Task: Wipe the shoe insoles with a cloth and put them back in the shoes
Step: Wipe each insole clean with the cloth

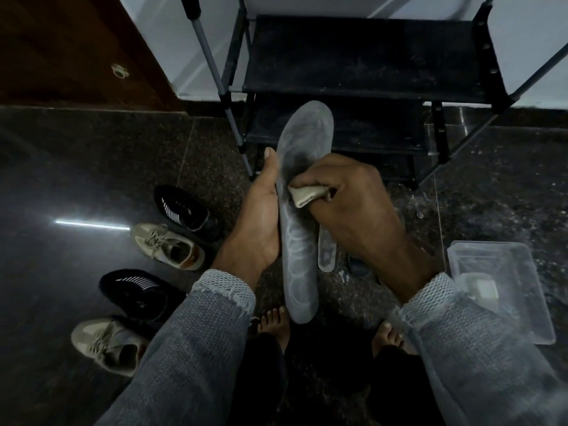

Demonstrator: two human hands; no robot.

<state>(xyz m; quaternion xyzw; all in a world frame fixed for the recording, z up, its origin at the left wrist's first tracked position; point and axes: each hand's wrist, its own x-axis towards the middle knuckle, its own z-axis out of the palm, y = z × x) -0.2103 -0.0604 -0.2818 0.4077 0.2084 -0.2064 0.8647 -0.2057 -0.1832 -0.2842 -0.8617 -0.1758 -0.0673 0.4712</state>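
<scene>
Fingers of the right hand (347, 192) curl around a beige cloth (304, 195) pressed on the grey insole (299, 241), which the left hand (261, 216) grips from the left; no writing readable.

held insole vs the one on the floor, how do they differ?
The held insole is gripped upright by the left hand and wiped with the cloth in the right hand; the floor insole lies untouched, mostly hidden behind the right forearm. Held one shows full length; the other only one end. Both look grey.
</scene>
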